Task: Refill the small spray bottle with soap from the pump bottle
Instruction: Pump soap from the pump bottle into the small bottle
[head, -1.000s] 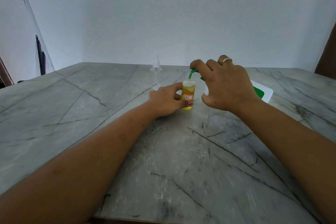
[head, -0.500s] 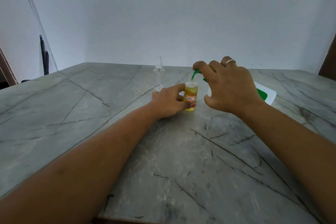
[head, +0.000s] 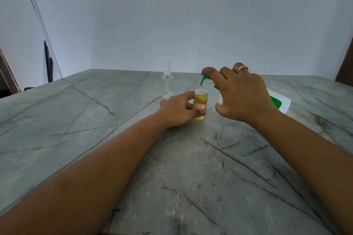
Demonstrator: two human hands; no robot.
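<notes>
On the grey stone desk [head: 172,168], the small yellow-filled bottle [head: 201,101] is being gripped by the left hand [head: 177,110], the green pump spout [head: 204,80] by the right hand [head: 242,97], best centred above the bottle's neck.

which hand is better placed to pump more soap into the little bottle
Right. The right hand lies over the green plastic pump spout, whose tip is above the open neck of the small clear bottle of yellow liquid. The left hand is holding that bottle.

We see soft, even, rather dim light with a bluish cast on the wall [head: 191,25]. Shadows on the marble table [head: 76,120] are faint, its sheen pale and diffuse. Wide-angle bending stretches the edges; the near corners smear.
</notes>
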